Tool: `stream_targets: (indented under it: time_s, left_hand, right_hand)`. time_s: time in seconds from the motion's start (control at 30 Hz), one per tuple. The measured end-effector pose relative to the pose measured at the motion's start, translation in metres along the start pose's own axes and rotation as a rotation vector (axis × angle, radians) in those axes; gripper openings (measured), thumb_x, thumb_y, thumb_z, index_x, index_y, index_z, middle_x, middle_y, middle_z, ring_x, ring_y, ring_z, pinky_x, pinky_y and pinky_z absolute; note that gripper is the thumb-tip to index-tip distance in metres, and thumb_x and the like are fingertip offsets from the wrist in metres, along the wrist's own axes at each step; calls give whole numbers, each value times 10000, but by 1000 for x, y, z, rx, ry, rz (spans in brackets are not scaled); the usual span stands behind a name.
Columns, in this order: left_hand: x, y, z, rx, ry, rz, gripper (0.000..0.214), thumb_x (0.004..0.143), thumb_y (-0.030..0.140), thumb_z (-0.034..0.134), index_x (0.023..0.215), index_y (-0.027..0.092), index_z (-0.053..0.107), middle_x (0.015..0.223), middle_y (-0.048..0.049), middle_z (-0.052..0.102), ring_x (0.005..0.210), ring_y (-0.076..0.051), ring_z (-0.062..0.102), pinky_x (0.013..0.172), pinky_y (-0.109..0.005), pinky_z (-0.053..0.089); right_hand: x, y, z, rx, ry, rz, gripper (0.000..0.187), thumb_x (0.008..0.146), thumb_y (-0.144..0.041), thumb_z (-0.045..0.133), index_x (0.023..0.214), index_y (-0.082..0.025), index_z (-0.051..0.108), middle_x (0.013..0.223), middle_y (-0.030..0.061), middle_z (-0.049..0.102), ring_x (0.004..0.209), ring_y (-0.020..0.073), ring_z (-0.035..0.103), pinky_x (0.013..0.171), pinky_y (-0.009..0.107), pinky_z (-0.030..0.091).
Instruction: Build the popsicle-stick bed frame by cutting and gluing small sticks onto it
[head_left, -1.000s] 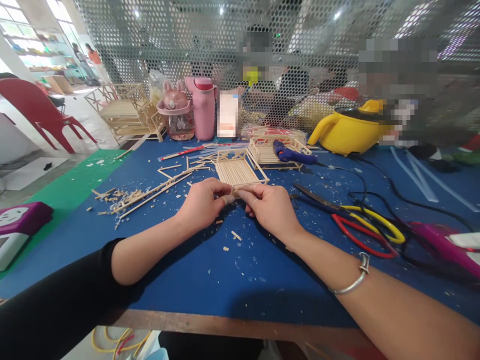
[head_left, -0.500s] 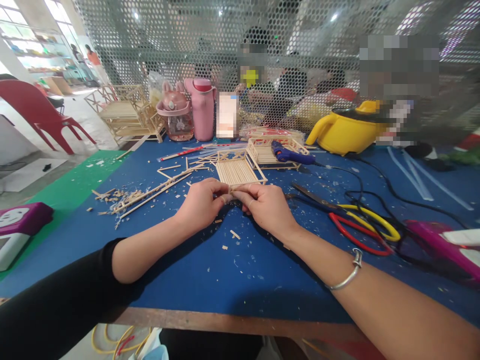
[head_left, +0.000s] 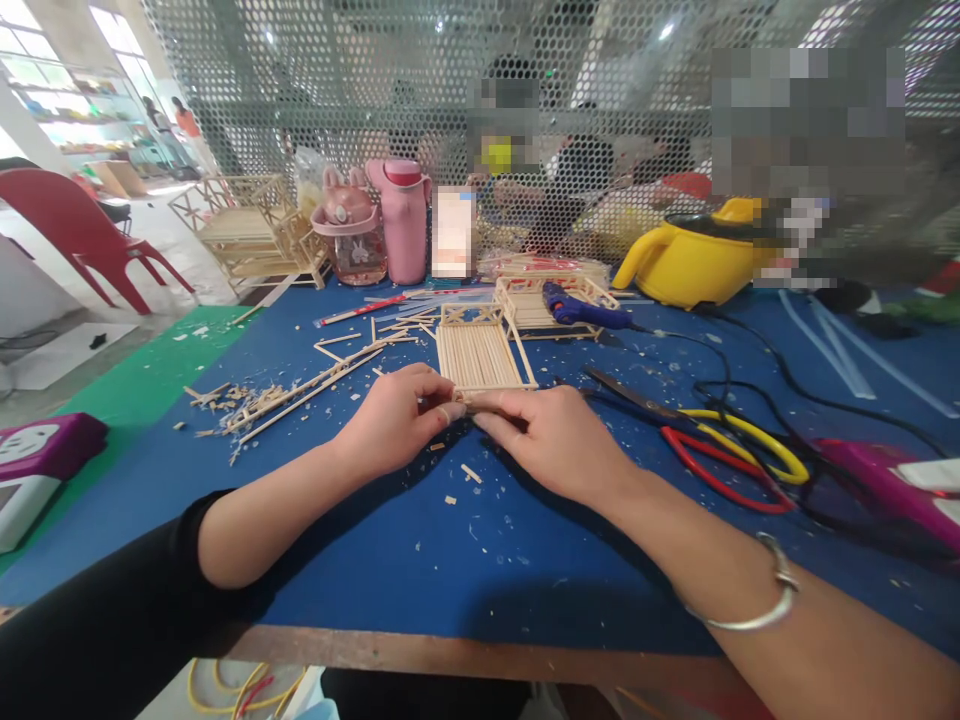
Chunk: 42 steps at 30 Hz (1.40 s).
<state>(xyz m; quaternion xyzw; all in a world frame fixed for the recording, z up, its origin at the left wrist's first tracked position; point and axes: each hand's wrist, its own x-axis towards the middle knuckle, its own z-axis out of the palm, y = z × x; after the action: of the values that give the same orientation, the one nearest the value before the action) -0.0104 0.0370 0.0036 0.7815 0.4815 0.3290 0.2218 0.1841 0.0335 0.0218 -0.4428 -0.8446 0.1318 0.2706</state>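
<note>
A small stick-built model, with a flat slatted deck and a crossed-stick rail at its far end, sits in front of me. My left hand pinches at its near left corner with thumb and forefinger. Beside it, my right hand has its fingers closed on the near edge, the tips almost meeting those of the left. Exactly what lies between the fingertips is partly hidden. Behind stands a second stick model, and a blue hot glue gun rests on it.
Scissors with red and yellow handles lie to the right among black cords. Loose sticks and scraps are on the left. A pink bottle, a phone and a yellow pot line the back, before a perforated metal screen.
The stick model's near edge has come slightly toward me, and more of its deck shows. My right hand has shifted lower and flattened a little; the left stays at the corner.
</note>
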Motion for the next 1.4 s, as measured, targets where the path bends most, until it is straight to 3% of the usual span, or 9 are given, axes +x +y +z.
stream_targets:
  time_s: [0.1,0.27,0.37,0.5,0.67,0.73,0.83,1.0,1.4]
  left_hand:
    - [-1,2,0,8,-2,17,128,833,244,564,796,164,657,820,-31,622,737,-141,577,679,-273,454]
    - [-5,7,3,-11,-4,-24,145,834,272,568,801,170,666,827,-30,638,740,-141,582,671,-269,448]
    - [-7,9,4,-24,-19,-49,142,826,275,576,790,171,665,822,-28,637,725,-136,581,654,-261,449]
    - [-7,8,6,-12,-6,-40,135,816,268,586,762,167,658,809,-26,633,705,-130,577,636,-253,447]
    - [-8,6,9,-15,40,-23,117,802,254,606,758,164,666,806,-24,635,700,-124,580,638,-243,449]
    - [-9,6,10,-22,51,-23,109,799,253,613,778,168,678,797,-20,635,694,-121,581,640,-241,448]
    - [-9,5,9,-29,57,-19,108,801,252,614,801,172,687,800,-18,634,688,-119,581,630,-238,447]
    - [-8,4,9,-26,46,4,117,809,258,610,801,171,688,792,-16,625,682,-116,577,616,-230,447]
    - [-6,2,7,6,19,37,56,755,156,662,804,172,683,792,-12,625,688,-115,568,651,-244,454]
  right_hand:
    - [-4,16,-31,-94,30,118,192,812,-361,573,829,-239,720,630,-14,691,538,132,600,517,249,426]
    - [-10,47,-54,-296,-460,405,293,605,-466,728,652,-218,580,504,-32,586,403,112,487,366,232,280]
    - [-10,53,-51,-288,-574,530,189,718,-364,622,666,-216,516,514,-25,595,434,128,533,384,226,303]
    - [-6,44,-50,-313,-483,476,132,751,-322,571,682,-217,533,526,-25,582,464,132,532,428,240,331]
    - [-5,20,-38,-270,112,43,163,737,-210,562,892,-216,610,784,23,625,732,176,595,678,306,460]
    - [-6,13,-27,-223,205,-174,322,711,-143,558,1027,-190,600,1050,86,598,1007,221,556,893,367,428]
    - [-6,8,-11,-178,159,-274,389,703,-145,587,1091,-169,585,1210,121,533,1167,257,466,1011,429,345]
    - [2,9,4,-190,175,-217,145,772,-292,634,868,-189,666,1063,79,636,1050,243,543,969,448,363]
    - [17,11,3,-48,31,-197,86,781,-237,649,830,-199,708,1038,58,686,1000,216,574,903,419,436]
